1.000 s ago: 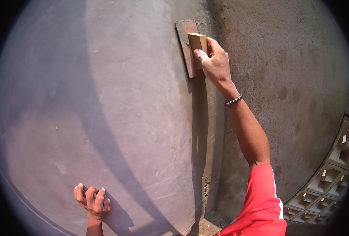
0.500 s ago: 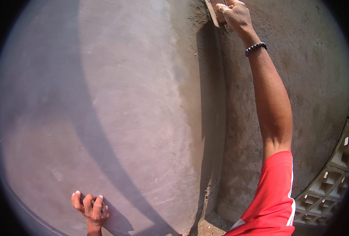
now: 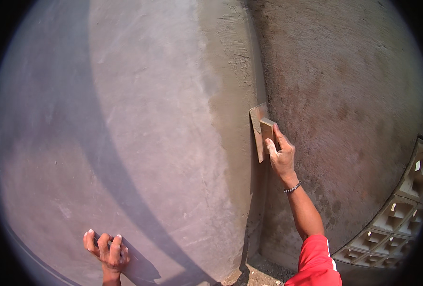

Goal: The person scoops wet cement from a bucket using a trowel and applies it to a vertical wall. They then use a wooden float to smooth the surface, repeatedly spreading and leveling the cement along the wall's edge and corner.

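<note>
My right hand (image 3: 283,157) is closed round the wooden handle of a plastering float (image 3: 256,136). The float's thin, mortar-smeared plate lies against the damp plaster strip (image 3: 235,119) beside the inner corner of two walls. Down at the lower left, my left hand (image 3: 110,252) is raised in front of the smooth grey wall (image 3: 149,95), its fingers curled. A dark patch shows between those fingers; whether it is an object or shadow is unclear.
A rough brown wall (image 3: 345,119) meets the grey one at the corner. Pierced concrete blocks (image 3: 395,217) stand at the lower right. Sandy debris (image 3: 259,274) lies at the corner's foot. A long curved shadow (image 3: 121,176) crosses the grey wall.
My right hand has come down along the corner with the float, from the top of the view to mid-height. The left hand has hardly moved.
</note>
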Motion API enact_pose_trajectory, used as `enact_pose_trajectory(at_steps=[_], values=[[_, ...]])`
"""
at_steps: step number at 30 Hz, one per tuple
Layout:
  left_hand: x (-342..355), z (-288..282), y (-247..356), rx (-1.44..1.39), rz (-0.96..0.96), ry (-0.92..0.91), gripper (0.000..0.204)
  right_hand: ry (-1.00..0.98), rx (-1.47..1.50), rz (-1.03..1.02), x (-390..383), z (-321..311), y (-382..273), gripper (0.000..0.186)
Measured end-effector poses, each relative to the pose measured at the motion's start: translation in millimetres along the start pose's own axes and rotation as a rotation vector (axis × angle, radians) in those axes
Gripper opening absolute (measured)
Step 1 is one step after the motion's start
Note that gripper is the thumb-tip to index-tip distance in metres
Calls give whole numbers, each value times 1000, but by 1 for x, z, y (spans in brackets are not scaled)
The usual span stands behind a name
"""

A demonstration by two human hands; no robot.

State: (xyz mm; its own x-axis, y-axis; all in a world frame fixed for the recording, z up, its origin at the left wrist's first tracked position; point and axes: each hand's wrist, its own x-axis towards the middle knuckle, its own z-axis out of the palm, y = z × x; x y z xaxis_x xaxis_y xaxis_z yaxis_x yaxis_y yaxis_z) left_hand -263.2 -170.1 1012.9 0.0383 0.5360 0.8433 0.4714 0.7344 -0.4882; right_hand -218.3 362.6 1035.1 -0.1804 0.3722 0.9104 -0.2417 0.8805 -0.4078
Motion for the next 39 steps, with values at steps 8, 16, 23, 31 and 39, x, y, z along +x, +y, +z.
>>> enact_pose_trajectory(at_steps=[8,16,23,31,39], values=[[-2,-1,-6,-8,18,46,25,-152,0,227,-163,-27,43,53],[-3,1,-5,-8,-13,67,21,82,365,-80,124,-44,-60,50],[-6,8,-3,-52,-25,68,32,204,18,-190,343,-36,-108,47],[-3,9,0,-32,-54,94,20,148,-153,-221,361,-17,-109,47],[-6,0,-1,-30,-45,18,30,26,66,-129,154,2,-43,49]])
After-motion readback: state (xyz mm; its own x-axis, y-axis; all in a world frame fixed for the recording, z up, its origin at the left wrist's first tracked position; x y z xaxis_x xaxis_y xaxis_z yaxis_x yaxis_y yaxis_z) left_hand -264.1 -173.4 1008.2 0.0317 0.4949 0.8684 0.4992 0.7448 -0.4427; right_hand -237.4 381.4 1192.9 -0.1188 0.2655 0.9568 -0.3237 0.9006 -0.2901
